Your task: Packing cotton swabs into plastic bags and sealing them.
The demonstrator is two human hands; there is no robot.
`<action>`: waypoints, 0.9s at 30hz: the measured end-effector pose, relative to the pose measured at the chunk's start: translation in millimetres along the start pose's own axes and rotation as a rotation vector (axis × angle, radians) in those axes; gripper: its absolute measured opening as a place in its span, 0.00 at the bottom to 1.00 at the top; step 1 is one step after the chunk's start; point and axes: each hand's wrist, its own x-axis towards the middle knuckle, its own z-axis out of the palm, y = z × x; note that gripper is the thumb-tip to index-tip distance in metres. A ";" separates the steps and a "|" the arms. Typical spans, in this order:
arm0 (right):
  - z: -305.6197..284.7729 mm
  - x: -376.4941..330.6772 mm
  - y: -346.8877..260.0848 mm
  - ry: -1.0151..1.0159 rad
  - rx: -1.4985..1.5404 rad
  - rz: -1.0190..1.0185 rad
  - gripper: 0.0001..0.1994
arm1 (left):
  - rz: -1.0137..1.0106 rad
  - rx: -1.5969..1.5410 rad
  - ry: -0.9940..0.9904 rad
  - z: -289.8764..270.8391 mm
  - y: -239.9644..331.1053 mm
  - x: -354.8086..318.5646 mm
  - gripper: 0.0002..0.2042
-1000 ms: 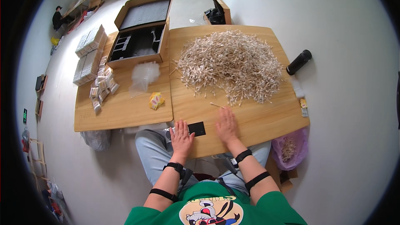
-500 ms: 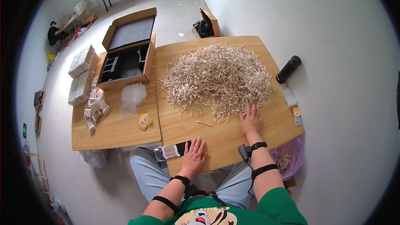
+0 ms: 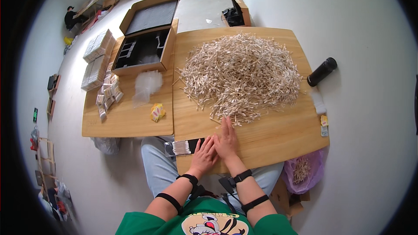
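A big heap of thin pale wooden sticks [image 3: 242, 75] covers the far half of the right wooden table [image 3: 278, 135]. My right hand [image 3: 226, 141] lies flat on the table at the heap's near edge, fingers pointing at the sticks. My left hand [image 3: 203, 155] rests beside it, touching it, next to a small black tray [image 3: 184, 147] with a row of sticks in it at the table's near left corner. Whether either hand pinches sticks is hidden.
A second wooden table [image 3: 127, 117] at left carries an open cardboard box [image 3: 146, 45], stacks of flat packs [image 3: 96, 58], small packets [image 3: 107, 95], a clear plastic bag [image 3: 146, 85] and a yellow wrapper [image 3: 157, 112]. A black bottle [image 3: 321, 72] lies at right. A purple bag of sticks [image 3: 301, 172] hangs below.
My right hand has come back from the heap's right side to the near middle, beside my left hand. The view has shifted so the tables sit closer and larger.
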 end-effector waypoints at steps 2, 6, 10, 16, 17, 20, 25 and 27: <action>-8.3 -7.5 13.5 0.046 0.004 -0.029 0.35 | 0.019 -0.012 0.036 -0.3 2.1 -0.5 0.27; -37.0 -1.8 40.1 0.125 -0.271 -0.030 0.32 | -0.018 -0.010 0.032 0.1 -1.0 -4.7 0.27; -41.8 14.1 51.8 -0.017 -0.431 -0.083 0.28 | -0.009 0.004 0.050 5.9 0.4 -5.0 0.27; -40.3 0.8 27.2 -0.219 -0.389 -0.315 0.24 | -0.059 -0.100 0.139 11.1 -3.1 -10.4 0.31; -42.3 -3.8 27.0 -0.225 -0.325 -0.380 0.22 | -0.051 -0.073 0.152 7.0 -2.0 -8.3 0.32; -46.4 -15.6 33.9 -0.198 -0.219 -0.377 0.19 | -0.059 -0.047 0.153 5.8 0.4 -5.9 0.32; -42.3 -17.8 43.6 -0.049 -0.233 -0.262 0.16 | -0.031 0.037 0.108 7.6 -0.7 -7.4 0.30; -39.3 -16.4 43.7 -0.013 -0.266 -0.228 0.15 | -0.040 0.015 0.111 7.9 -0.4 -7.9 0.29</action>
